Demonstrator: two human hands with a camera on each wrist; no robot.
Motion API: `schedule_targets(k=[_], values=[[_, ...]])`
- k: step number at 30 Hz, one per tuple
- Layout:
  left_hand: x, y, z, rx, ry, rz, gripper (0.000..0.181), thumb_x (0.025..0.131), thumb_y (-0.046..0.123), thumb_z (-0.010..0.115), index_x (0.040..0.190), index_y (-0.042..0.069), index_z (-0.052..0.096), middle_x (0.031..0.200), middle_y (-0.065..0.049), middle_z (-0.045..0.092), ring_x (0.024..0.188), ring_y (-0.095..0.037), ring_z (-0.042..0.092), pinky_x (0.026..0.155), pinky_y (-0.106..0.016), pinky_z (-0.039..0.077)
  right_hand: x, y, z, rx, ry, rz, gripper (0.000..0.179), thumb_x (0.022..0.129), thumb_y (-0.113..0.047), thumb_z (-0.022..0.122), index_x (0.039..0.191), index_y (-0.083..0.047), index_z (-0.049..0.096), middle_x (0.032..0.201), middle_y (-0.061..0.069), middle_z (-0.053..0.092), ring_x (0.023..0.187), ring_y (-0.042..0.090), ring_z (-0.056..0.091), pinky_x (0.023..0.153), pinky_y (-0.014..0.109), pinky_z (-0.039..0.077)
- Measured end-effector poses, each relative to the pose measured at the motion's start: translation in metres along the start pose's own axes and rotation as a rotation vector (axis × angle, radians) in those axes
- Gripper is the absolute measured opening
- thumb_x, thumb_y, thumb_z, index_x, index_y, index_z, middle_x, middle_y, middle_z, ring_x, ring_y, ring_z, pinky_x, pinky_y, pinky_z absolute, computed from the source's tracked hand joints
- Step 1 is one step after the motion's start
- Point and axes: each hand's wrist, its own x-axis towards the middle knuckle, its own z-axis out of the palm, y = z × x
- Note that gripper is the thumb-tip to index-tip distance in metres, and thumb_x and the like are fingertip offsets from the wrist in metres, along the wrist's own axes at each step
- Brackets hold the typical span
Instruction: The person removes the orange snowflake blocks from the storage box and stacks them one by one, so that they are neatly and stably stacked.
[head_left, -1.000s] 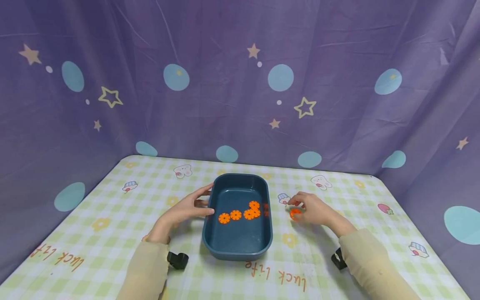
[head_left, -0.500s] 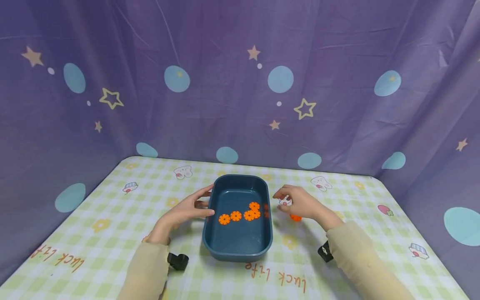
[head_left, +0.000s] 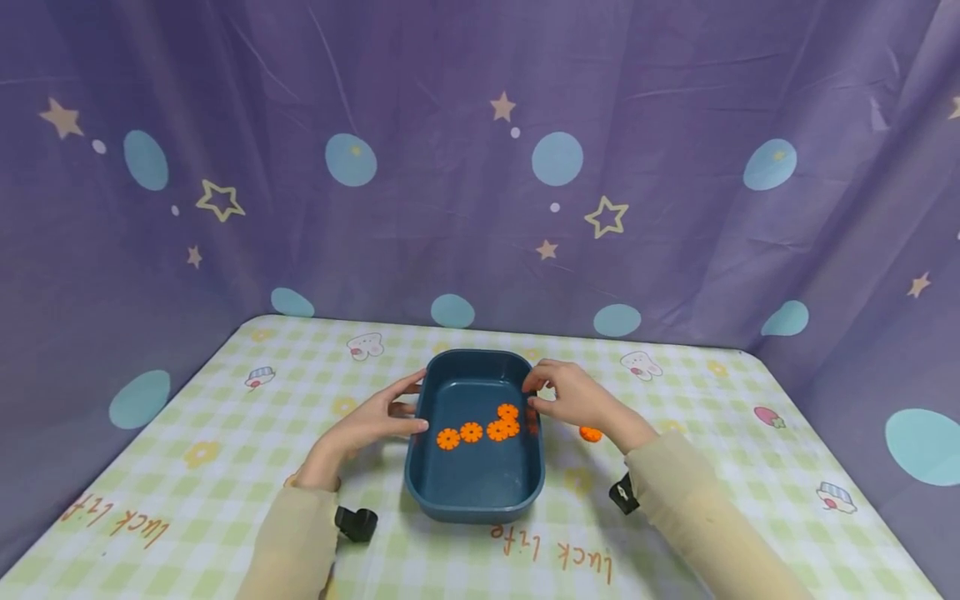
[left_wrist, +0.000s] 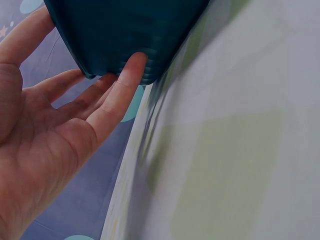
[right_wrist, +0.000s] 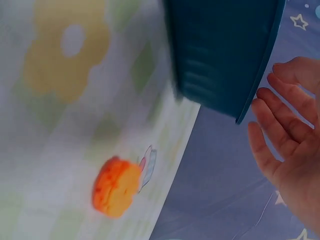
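Note:
A dark teal tray [head_left: 480, 483] stands on the table. Several flat orange notched discs [head_left: 471, 432] lie on its floor. At its left side is my left hand [head_left: 367, 423], fingers spread, the fingertips touching the outer wall; the left wrist view shows the thumb [left_wrist: 132, 70] against that wall. My right hand [head_left: 573, 396] is at the tray's right rim with relaxed, slightly bent fingers and nothing seen between them. In the right wrist view these fingers [right_wrist: 280, 122] are close beside the rim; contact is unclear. A small orange stack [head_left: 590, 434] sits on the cloth below my right wrist.
The table bears a green-and-white checked cloth [head_left: 225, 450] with printed pictures. A purple curtain [head_left: 450, 250] with stars and blue ovals hangs behind and at both sides. Black wrist devices [head_left: 356, 524] are on both arms.
My right hand has moved left and away from me, from the orange stack to the tray's right rim. The orange stack stays on the cloth. My left hand and the tray have not moved.

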Motion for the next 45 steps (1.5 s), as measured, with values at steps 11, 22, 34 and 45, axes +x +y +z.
schedule_targets(k=[11, 22, 34, 45], values=[[-0.001, 0.001, 0.000, -0.006, 0.004, -0.009, 0.082, 0.081, 0.022, 0.070, 0.145, 0.031, 0.019, 0.145, -0.009, 0.022, 0.122, -0.034, 0.040, 0.080, -0.039, 0.051, 0.019, -0.024, 0.013, -0.012, -0.099, -0.052, 0.019, 0.083, -0.016, 0.064, 0.100, -0.009, 0.065, 0.097, 0.003, 0.060, 0.089, 0.019, 0.060, 0.079, 0.031, 0.050], [0.000, 0.000, -0.001, -0.010, -0.005, -0.007, 0.082, 0.081, 0.022, 0.069, 0.146, 0.030, 0.019, 0.145, -0.009, 0.022, 0.123, -0.034, 0.040, 0.081, -0.038, 0.051, 0.029, -0.038, 0.036, -0.022, -0.182, -0.059, 0.025, 0.081, -0.019, 0.067, 0.104, -0.008, 0.066, 0.099, 0.000, 0.059, 0.090, 0.018, 0.058, 0.079, 0.029, 0.049], [-0.001, -0.001, -0.001, -0.027, -0.016, -0.001, 0.080, 0.083, 0.022, 0.068, 0.145, 0.031, 0.018, 0.146, -0.009, 0.021, 0.124, -0.034, 0.039, 0.082, -0.039, 0.050, 0.039, -0.046, 0.054, -0.230, -0.259, -0.073, 0.031, 0.077, -0.031, 0.071, 0.105, -0.018, 0.067, 0.099, -0.004, 0.058, 0.082, 0.009, 0.056, 0.077, 0.025, 0.048], [-0.001, 0.001, 0.000, -0.022, -0.012, -0.001, 0.080, 0.083, 0.022, 0.068, 0.146, 0.031, 0.018, 0.146, -0.009, 0.022, 0.123, -0.034, 0.039, 0.082, -0.039, 0.051, 0.043, -0.050, 0.064, -0.301, -0.318, -0.049, 0.033, 0.076, -0.032, 0.073, 0.106, -0.021, 0.067, 0.089, -0.006, 0.053, 0.071, 0.007, 0.048, 0.066, 0.021, 0.044]])
